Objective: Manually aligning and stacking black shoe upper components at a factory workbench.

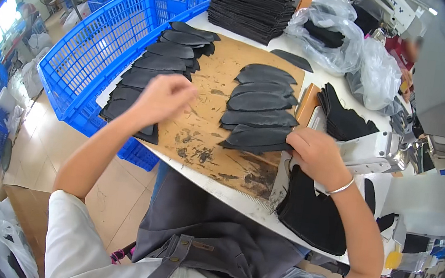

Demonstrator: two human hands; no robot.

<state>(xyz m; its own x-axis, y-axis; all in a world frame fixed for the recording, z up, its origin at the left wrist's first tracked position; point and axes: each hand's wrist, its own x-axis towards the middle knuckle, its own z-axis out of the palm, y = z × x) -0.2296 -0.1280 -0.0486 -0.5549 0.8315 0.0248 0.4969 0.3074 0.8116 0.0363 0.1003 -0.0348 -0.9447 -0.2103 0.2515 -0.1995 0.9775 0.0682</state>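
On the brown board [207,81] lie two columns of dark, curved leather-like pieces. My right hand [317,157] has its thumb and fingers closed at the right tip of the nearest black piece [258,138] in the right column [261,96]. Beside the left column [156,64], my left hand [165,98] hovers over the board with fingers curled together. Its fingertips are slightly smeared, and whatever they may hold does not show. A single dark piece [292,59] lies apart near the board's far edge.
A blue crate [81,94] stands left of the white table, and a tall stack of black pieces [249,9] at the back. Right of the board are a sewing machine's metal arm [368,151], black cut pieces [313,211] and plastic bags [330,33]. A person [405,50] is beyond.
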